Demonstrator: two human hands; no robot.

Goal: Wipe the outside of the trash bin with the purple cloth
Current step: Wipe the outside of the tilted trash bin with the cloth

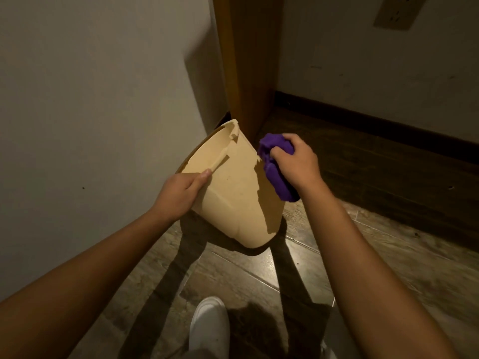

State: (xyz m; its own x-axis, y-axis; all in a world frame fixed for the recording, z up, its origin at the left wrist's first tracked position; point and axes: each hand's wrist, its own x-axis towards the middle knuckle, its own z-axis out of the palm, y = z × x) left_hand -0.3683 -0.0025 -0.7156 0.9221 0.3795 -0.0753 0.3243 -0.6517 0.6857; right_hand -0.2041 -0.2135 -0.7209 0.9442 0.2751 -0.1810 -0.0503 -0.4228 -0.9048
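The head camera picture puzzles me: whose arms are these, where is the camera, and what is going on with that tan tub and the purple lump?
There is no machine here. A person wears a wide-angle camera on the head, looking forward and down, so the two bare arms reaching in from below are their own. The left hand grips the rim of a tan plastic trash bin, tilting it away so that its outside faces the camera. The right hand is closed on a bunched purple cloth, held against the bin's right side. The bin is in a corner, by a pale wall and a wooden post, above a wood-patterned floor. At the bottom is the person's white shoe.
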